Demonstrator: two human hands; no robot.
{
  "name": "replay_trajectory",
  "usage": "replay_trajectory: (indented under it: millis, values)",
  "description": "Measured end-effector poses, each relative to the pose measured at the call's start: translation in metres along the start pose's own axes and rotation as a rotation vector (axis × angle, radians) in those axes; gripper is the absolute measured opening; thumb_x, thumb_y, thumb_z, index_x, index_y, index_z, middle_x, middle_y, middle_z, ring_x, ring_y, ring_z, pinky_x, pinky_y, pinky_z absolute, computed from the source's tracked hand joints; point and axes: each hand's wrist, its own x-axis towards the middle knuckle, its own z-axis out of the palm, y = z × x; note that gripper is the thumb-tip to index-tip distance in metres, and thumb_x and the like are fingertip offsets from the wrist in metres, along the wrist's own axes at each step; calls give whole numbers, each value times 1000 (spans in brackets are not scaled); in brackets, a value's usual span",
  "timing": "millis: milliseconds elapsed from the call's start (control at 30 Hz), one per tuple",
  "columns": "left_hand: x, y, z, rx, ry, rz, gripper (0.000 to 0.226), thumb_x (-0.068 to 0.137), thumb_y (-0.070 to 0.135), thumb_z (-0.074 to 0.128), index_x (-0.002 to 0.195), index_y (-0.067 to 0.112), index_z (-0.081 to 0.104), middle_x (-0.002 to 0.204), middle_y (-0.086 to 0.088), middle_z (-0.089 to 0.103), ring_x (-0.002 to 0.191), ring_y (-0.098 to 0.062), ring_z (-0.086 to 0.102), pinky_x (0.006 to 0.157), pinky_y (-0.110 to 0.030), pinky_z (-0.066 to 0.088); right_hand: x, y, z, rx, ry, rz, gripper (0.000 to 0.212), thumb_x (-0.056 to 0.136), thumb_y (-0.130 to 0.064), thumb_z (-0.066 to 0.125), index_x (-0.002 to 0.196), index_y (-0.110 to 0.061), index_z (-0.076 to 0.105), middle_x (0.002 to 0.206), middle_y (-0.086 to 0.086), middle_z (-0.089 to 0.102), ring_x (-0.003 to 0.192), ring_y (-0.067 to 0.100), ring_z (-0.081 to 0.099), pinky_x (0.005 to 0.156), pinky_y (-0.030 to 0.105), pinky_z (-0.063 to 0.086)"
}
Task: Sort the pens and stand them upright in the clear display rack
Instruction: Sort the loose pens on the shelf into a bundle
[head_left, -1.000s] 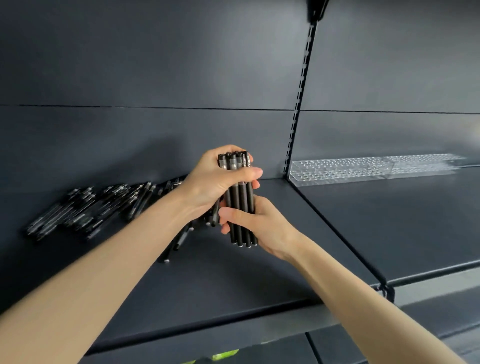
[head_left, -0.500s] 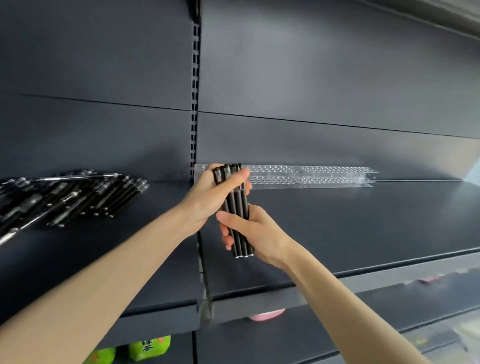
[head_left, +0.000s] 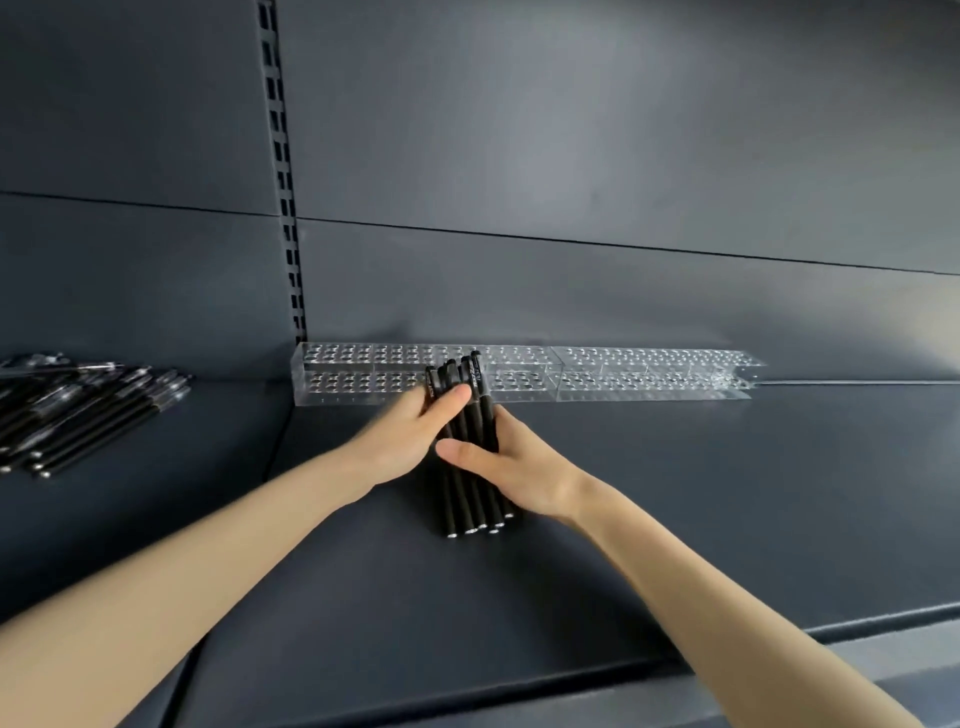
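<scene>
A bundle of several black pens (head_left: 470, 499) is held upright-tilted just above the dark shelf, caps toward the rack. My left hand (head_left: 410, 439) grips the bundle near its top, thumb across the caps. Lower down, my right hand (head_left: 511, 465) wraps the same bundle from the right, thumb across the front. The clear display rack (head_left: 597, 376) stands along the back wall right behind the pens, its two perforated tiers showing no pens in them. A pile of loose black pens (head_left: 83, 410) lies on the neighbouring shelf at the left.
The dark shelf (head_left: 675, 519) stretches right and toward me to its front edge. A slotted upright (head_left: 283, 208) divides the back panel between the two shelf bays.
The view has swung right, so the rack now sits centred. Both hands have carried the pen bundle forward and down, up to the front of the rack.
</scene>
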Motion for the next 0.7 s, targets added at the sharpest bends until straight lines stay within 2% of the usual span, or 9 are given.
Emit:
replay_trajectory:
  millis: [67, 133, 200, 300, 433, 467, 533, 600, 700]
  values:
    - [2, -1, 8, 65, 22, -26, 35, 91, 60, 38, 111, 35, 51, 103, 29, 52, 103, 11, 49, 79, -6, 32, 5, 8, -11, -177, -39, 22, 49, 87, -47, 60, 121, -13, 50, 120, 4, 58, 120, 21, 50, 106, 42, 37]
    - [1, 0, 16, 219, 58, -47, 53, 91, 62, 30, 122, 24, 50, 128, 10, 51, 127, -15, 42, 99, -22, 33, 7, 15, -22, -440, -47, 41, 55, 85, -61, 51, 113, -14, 53, 115, -1, 50, 117, 19, 39, 105, 38, 26]
    - [-1, 5, 23, 401, 118, -109, 64, 93, 61, 24, 132, 15, 45, 144, -5, 38, 136, -28, 27, 109, -41, 21, 5, 21, -29, -591, -70, 48, 64, 85, -69, 40, 113, -14, 54, 121, -4, 42, 120, 19, 31, 105, 37, 19]
    - [-5, 11, 29, 490, 134, -155, 62, 95, 58, 19, 130, 16, 49, 143, -3, 40, 135, -24, 27, 108, -41, 19, 4, 30, -36, -765, -162, 22, 78, 88, -70, 23, 140, -15, 40, 155, -4, 17, 142, 19, 7, 112, 38, 4]
    - [-12, 10, 32, 529, 128, -157, 46, 96, 55, 20, 105, 21, 50, 138, -1, 45, 131, -21, 36, 104, -37, 25, 1, 40, -42, -830, -139, 15, 89, 87, -73, 17, 152, -13, 5, 160, 2, 0, 147, 18, -4, 115, 39, -2]
    - [-17, 9, 34, 540, 146, -154, 50, 97, 54, 21, 116, 18, 50, 144, -2, 40, 135, -22, 32, 107, -38, 25, 0, 43, -44, -825, -115, 1, 90, 86, -73, 17, 151, -13, 1, 160, 3, 0, 147, 19, -3, 115, 39, 0]
    - [-27, 4, 36, 585, 191, -134, 61, 98, 53, 24, 147, 18, 27, 156, 0, 22, 143, -21, 19, 113, -40, 18, -2, 45, -47, -798, -91, -31, 88, 87, -73, 19, 152, -17, -1, 160, 2, 2, 147, 20, 0, 115, 39, 2]
    - [-36, -1, 37, 657, 195, -68, 61, 98, 52, 26, 151, 23, 15, 158, 4, 16, 144, -16, 15, 114, -38, 15, -3, 46, -47, -793, -97, -55, 80, 89, -71, 20, 152, -24, 4, 160, -1, 3, 147, 23, 1, 115, 41, 2]
    - [-39, -6, 37, 759, 124, -43, 57, 99, 49, 25, 150, 25, 20, 158, 7, 11, 145, -11, 7, 116, -36, 8, -2, 46, -44, -827, -106, -62, 73, 92, -66, 19, 152, -25, 12, 160, 1, 3, 147, 23, 0, 115, 41, 0]
